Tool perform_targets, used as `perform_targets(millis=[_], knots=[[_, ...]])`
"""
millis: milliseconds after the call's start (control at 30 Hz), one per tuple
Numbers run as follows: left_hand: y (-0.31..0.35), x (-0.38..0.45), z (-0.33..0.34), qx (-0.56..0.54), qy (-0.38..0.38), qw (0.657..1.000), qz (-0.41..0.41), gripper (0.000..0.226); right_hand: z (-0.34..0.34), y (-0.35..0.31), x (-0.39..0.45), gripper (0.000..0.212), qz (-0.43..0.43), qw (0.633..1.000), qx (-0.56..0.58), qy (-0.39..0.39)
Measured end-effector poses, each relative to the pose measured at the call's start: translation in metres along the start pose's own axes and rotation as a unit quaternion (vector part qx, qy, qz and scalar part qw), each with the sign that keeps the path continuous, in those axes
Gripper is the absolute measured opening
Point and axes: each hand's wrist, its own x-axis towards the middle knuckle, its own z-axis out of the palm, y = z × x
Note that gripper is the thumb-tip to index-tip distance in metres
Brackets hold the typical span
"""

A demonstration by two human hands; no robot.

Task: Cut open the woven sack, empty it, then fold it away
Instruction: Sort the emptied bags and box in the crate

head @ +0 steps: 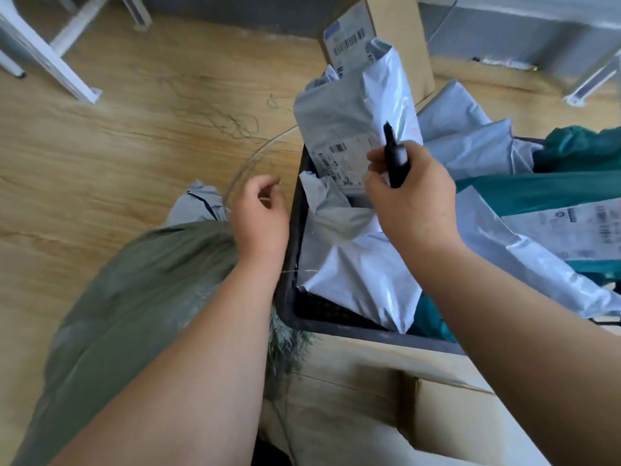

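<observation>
Wood-grain floor (117, 136), white table legs (50, 58) — grey wall (504, 31)

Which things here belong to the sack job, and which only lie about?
For the job: green woven sack, black cutter in the right hand, thread pinched by the left hand.

Lying about: black crate, grey mailer bags, cardboard box.

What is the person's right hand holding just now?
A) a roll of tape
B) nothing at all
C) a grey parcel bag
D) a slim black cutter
D: the right hand is closed around a slim black cutter, its tip pointing up in front of the grey parcel bags piled in the black crate.
</observation>
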Motion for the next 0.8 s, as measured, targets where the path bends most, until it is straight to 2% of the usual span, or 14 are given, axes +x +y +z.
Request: perform_targets(millis=[100,167,233,367,500,667,733,800], knots=[[0.033,-0.001,0.005,-0.012,-0.052,0.996,0.077,0.019,0.001,0.004,0.011,0.031,-0.008,0.997,0.016,0.071],[0.049,0.001,0.01,-0.01,-0.097,0.99,0.098,0.022,0.0,0.01,0.02,0.045,0.005,0.995,0.0,0.098],[0.06,0.004,0.012,-0.018,-0.123,0.988,0.096,0.028,-0.002,0.016,0.028,0.054,0.032,0.996,-0.022,0.083],[0.068,-0.002,0.01,-0.02,-0.16,0.985,0.063,0.037,-0.007,0.021,0.038,0.034,0.066,0.997,-0.02,0.029],[0.072,-0.014,0.009,0.048,-0.252,0.963,0.077,0.039,-0.005,0.021,0.041,0.05,0.076,0.996,-0.034,0.01],[0.075,-0.028,0.015,0.216,-0.383,0.889,0.125,0.033,-0.019,0.023,0.036,0.042,0.066,0.998,-0.003,0.023],[0.075,-0.034,0.017,0.306,-0.439,0.834,0.132,0.035,-0.026,0.024,0.032,0.042,0.063,0.997,0.031,0.039],[0.068,-0.041,0.022,0.418,-0.476,0.761,0.14,0.043,-0.033,0.024,0.031,0.04,0.063,0.994,0.074,0.046]])
